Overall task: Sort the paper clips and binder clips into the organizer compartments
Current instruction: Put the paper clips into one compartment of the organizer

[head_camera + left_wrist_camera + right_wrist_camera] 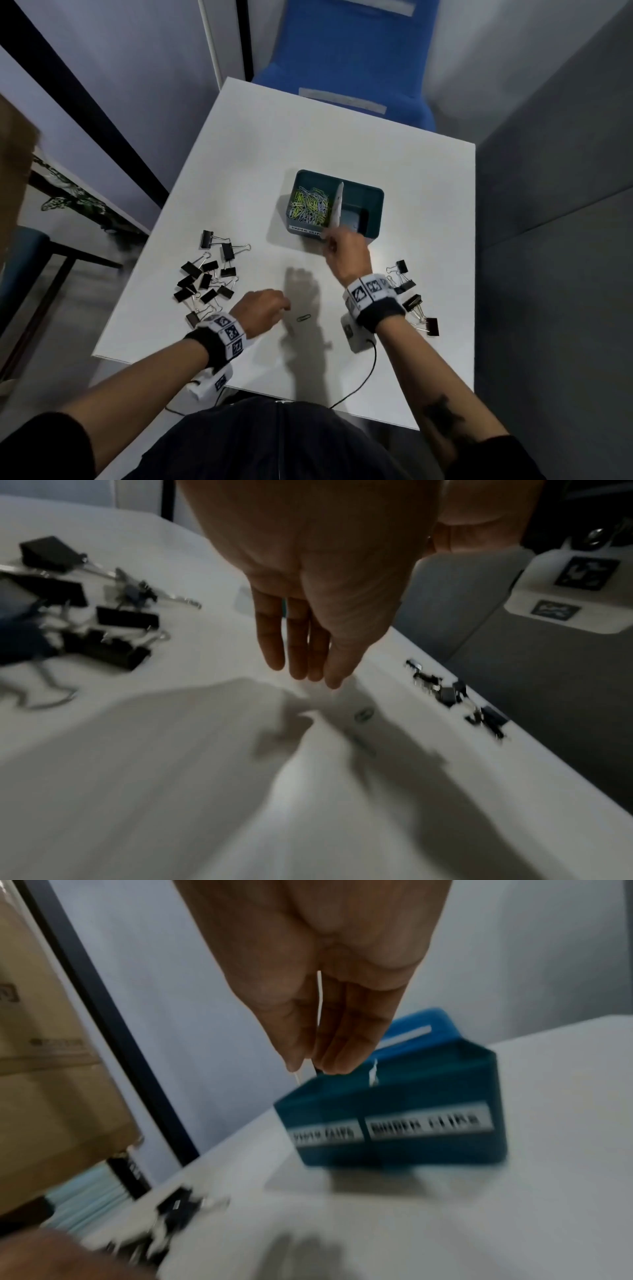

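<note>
A teal organizer [375,202] stands mid-table, its front labels reading paper clips [327,1134] and binder clips [428,1125]. Its left compartment holds several coloured paper clips [310,207]; a white divider [338,202] separates it from the right compartment [354,219], where nothing shows. My right hand [327,240] hovers at the organizer's front rim, pinching a thin white item [319,1010] between thumb and fingers; what it is stays unclear. My left hand [284,306] hangs over the table with straight, empty fingers [298,653], just left of a lone paper clip [302,318].
Black binder clips lie in a pile at the table's left [209,274] and in a smaller group by its right edge [407,294]. A blue chair [342,68] stands beyond the far edge. Grey partition [555,205] runs along the right. A cable [363,383] trails off the near edge.
</note>
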Tool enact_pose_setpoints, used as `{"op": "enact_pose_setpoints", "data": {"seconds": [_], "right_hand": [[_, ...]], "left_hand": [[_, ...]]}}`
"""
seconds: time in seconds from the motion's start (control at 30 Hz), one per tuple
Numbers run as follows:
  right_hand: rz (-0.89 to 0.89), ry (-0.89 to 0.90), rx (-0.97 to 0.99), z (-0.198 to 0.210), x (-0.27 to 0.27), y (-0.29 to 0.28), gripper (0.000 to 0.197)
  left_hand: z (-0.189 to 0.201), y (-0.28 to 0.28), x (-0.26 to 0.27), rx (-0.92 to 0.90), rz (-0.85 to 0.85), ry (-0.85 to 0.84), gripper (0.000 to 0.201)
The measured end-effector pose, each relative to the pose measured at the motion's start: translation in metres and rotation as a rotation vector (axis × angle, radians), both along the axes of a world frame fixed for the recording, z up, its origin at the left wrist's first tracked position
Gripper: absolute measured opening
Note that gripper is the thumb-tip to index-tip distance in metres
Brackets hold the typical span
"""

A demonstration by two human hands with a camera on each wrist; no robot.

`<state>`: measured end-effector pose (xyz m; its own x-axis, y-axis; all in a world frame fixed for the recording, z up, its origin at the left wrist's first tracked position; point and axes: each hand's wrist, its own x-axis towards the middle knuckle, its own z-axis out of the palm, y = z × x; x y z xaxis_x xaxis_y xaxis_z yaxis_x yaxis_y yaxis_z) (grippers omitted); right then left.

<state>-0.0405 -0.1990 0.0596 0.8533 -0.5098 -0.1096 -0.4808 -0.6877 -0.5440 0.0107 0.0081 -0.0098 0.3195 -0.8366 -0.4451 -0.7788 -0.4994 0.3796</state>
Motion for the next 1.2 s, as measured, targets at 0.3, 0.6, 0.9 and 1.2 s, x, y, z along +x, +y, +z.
{"op": "enact_pose_setpoints", "data": {"seconds": [0.3,0.6,0.9,1.2], "right_hand": [[0.347,0.312,0.002,-0.093,-0.094,0.07,0.038],[0.475,0.372,-0.086,-0.1,-0.101,0.079,0.029],[0.339,0.525,-0.035,-0.093,-0.081,0.077,0.02],[0.364,0.491,-0.022,-0.098,-0.096,0.081,0.019]], "left_hand": [[-0.022,0.018,-0.033,-0.08,-0.32,-0.198,0.041],[-0.027,0.01,-0.044,0.097,-0.273,-0.243,0.038],[-0.012,-0.007,-0.048,0.231,-0.051,-0.134,0.017],[0.006,-0.01,-0.032,0.172,0.054,0.014,0.013]]}}
